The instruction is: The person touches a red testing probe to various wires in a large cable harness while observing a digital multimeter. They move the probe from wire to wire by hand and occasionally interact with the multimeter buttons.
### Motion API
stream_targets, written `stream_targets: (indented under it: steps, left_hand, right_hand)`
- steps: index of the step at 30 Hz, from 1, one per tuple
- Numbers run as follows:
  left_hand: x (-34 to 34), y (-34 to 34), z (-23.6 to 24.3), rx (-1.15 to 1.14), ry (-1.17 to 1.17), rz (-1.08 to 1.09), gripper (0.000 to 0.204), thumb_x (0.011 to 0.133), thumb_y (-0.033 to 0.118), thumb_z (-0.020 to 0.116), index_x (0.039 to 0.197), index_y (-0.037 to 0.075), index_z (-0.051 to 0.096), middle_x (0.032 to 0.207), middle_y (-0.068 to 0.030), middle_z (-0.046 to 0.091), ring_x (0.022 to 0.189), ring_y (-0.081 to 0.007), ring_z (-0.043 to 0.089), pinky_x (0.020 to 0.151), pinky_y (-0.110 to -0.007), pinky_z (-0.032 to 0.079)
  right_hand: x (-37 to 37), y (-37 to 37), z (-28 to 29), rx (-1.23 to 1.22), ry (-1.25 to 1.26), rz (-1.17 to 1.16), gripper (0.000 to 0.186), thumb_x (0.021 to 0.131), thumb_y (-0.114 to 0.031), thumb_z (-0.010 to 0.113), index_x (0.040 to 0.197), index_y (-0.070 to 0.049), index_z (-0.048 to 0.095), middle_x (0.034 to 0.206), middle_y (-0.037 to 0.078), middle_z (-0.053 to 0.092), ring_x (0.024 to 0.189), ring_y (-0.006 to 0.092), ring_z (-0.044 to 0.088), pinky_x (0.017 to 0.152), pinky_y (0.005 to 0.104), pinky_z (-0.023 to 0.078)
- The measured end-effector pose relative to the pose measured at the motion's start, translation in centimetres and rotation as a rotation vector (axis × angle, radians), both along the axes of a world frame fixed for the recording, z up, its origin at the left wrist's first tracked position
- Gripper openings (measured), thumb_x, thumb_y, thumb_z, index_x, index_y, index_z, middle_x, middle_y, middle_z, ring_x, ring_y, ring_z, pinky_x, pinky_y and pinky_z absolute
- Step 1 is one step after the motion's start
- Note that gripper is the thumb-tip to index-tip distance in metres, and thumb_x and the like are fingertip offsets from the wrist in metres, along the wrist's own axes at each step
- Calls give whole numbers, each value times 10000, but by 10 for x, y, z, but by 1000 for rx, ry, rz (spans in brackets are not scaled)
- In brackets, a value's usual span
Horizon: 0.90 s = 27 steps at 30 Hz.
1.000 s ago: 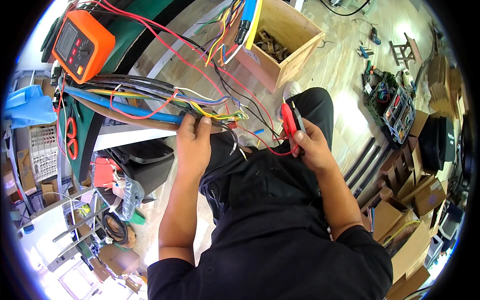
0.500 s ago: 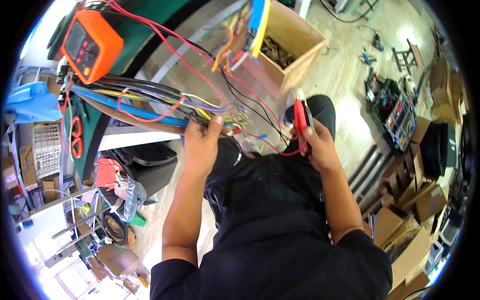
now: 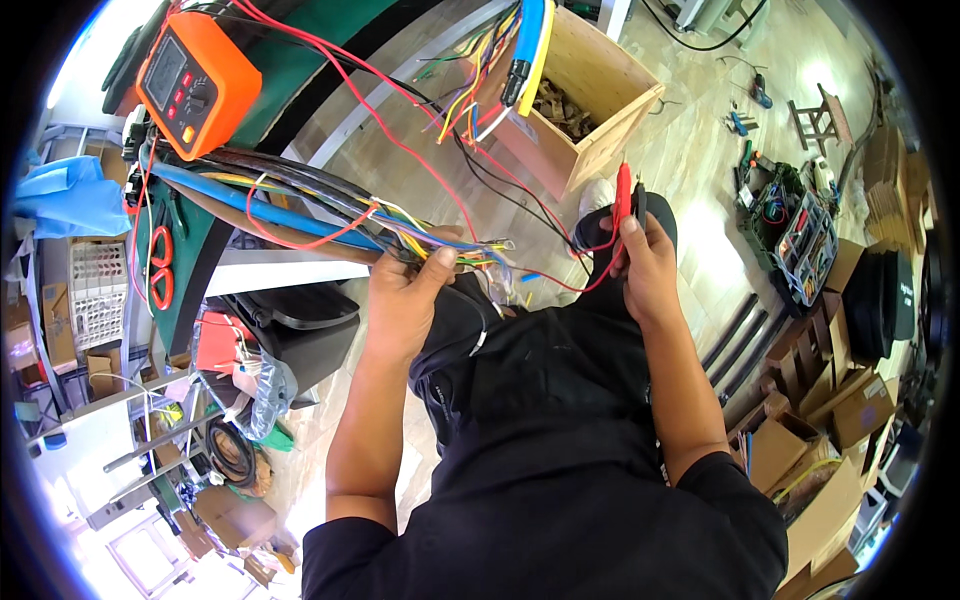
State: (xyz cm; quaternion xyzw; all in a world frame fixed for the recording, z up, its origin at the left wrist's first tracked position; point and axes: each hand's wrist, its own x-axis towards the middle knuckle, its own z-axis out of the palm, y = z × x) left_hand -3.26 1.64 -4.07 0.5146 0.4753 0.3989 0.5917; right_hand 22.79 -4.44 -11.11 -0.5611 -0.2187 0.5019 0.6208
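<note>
My left hand (image 3: 408, 295) is closed around a bundle of cables (image 3: 300, 222), its thumb pressed on the loose ends. Thin multicoloured wires (image 3: 485, 247) fan out past the thumb, some with bare tips. My right hand (image 3: 650, 268) grips a pair of multimeter probes, a red probe (image 3: 623, 200) and a black probe (image 3: 640, 203), side by side with tips pointing away from me. Neither probe touches the wires. Red and black leads (image 3: 400, 150) run back toward an orange multimeter (image 3: 205, 90) on the green bench at upper left.
A wooden box (image 3: 600, 110) with scraps inside stands beyond my knees; a thick blue and yellow cable end (image 3: 525, 60) hangs before it. Red-handled scissors (image 3: 160, 268) lie on the bench's edge. An open tool bag (image 3: 790, 235) and cardboard boxes (image 3: 850, 410) are at right.
The probes in my right hand have turned more upright, and the hand has shifted slightly right. My left hand keeps its hold; the wire ends lie more together. The view has shifted slightly.
</note>
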Motion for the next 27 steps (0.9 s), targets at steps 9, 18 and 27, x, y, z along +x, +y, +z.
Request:
stream_targets:
  steps: [9,18,27]
  left_hand:
    - [-9,-3,1,-36,23,11,264,898,173,667,1100,8,633,990,-64,658,780,-114,568,707,-255,471]
    - [-6,-4,-3,-9,15,33,249,923,38,556,1163,-29,546,991,-76,635,836,-128,604,764,-278,504]
    - [-11,-7,0,-12,61,33,201,924,-51,436,1116,-52,497,1039,-151,643,976,-215,670,882,-326,509]
  right_hand:
    - [4,5,4,110,3,-245,368,950,-351,599,1072,-4,579,898,66,634,571,68,498,513,223,426]
    - [1,7,11,119,-28,-243,388,948,-371,599,1016,11,616,665,0,549,513,65,478,464,209,399]
    - [-6,3,8,108,-5,-181,361,957,-354,586,1089,-18,592,894,73,655,547,60,502,460,208,426]
